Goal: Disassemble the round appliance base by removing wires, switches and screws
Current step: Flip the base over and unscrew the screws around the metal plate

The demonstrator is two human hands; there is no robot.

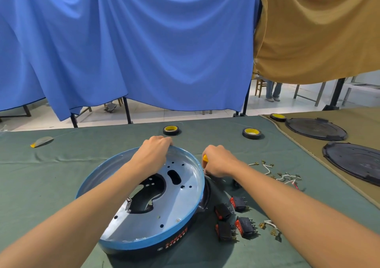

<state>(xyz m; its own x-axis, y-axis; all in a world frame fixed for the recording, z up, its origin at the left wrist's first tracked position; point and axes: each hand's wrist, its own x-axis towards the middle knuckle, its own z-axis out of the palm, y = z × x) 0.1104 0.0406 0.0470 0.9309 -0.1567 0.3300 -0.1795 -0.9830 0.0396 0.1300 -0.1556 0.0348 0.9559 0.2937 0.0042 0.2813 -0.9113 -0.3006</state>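
While it sits tilted on the green-covered desk (61,164), its right edge lifted, the round base (144,212) lies nearest the camera, blue rim up and its silver inner plate showing cutouts and holes. Just right of it lie four black switches (234,218) with red rockers, and loose white wires (269,225) with brass ends sit beside them; more wires (281,176) are scattered a little farther back. The left hand (153,155) is curled over the far rim of the base, gripping it. The right hand (219,161) is closed around a yellow-handled tool (205,157) at the right edge of the base; its tip is hidden. Beyond the hands, two tape rolls (171,130) rest on the desk, a third (277,117) farther right by two black round covers (315,128). A blue cloth (133,51) hangs behind.
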